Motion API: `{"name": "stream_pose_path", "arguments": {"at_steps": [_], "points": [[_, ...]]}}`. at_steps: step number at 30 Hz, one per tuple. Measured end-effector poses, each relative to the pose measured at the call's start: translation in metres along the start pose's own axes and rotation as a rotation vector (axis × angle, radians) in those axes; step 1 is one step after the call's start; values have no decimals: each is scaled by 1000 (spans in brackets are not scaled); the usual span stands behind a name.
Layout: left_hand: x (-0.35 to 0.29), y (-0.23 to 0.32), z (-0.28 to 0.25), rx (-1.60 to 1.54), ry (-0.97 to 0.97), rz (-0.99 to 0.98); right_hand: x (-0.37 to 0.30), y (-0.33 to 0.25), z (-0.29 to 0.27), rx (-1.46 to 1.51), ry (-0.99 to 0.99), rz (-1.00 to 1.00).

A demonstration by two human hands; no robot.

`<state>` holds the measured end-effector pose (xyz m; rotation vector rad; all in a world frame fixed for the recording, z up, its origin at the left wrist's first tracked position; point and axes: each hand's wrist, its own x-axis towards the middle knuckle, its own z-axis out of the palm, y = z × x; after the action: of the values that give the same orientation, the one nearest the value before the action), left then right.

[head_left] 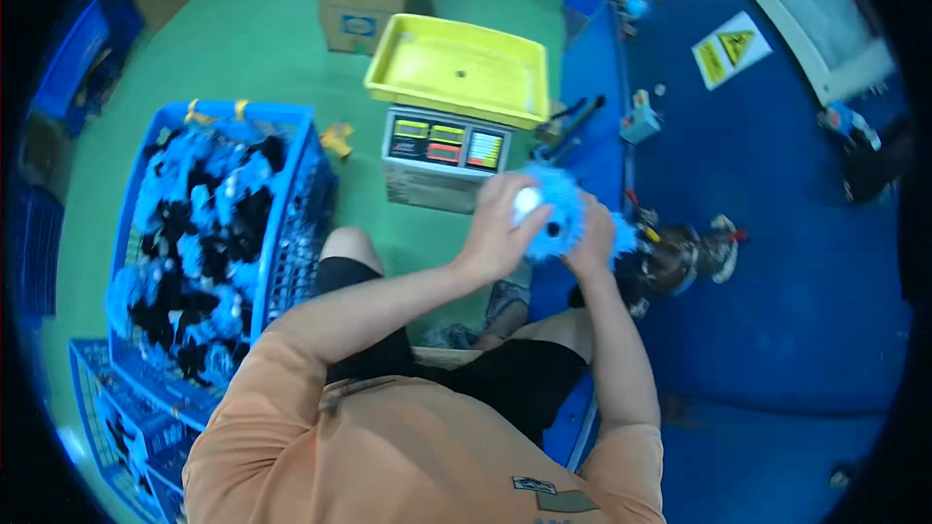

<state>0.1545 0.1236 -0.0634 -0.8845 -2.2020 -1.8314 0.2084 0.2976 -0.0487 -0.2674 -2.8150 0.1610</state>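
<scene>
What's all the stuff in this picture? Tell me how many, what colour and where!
Fluffy piece: one, blue with white and black spots, between both hands
Basket: one, blue, left
Plush pieces: many, blue and black, inside it
Lower crates: uncountable here, blue, lower left
Tray: one, yellow, on the scale
Scale: one, grey, centre
Stacked cartons: at least two, brown, top
Warning sign: one, yellow and white, upper right
Floor: one, green, below
Left hand: one, bare, gripping the piece
Right hand: one, bare, gripping it too
</scene>
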Motion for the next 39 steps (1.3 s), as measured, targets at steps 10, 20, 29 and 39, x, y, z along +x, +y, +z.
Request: {"name": "stream_pose_path", "arguments": {"at_steps": [10,20,29,39], "points": [[22,-84,28,-455,-77,-363,9,-12,-5,-213,-102,-51],[-13,-18,-1,-43,-50,-180,3,-5,-5,-10,126,-167],[37,-55,1,-252,-193,-303,7,-4,8,-142,-16,-42],[2,-36,-2,-193,-40,-87,6,5,-5,-69,36,-225]]}}
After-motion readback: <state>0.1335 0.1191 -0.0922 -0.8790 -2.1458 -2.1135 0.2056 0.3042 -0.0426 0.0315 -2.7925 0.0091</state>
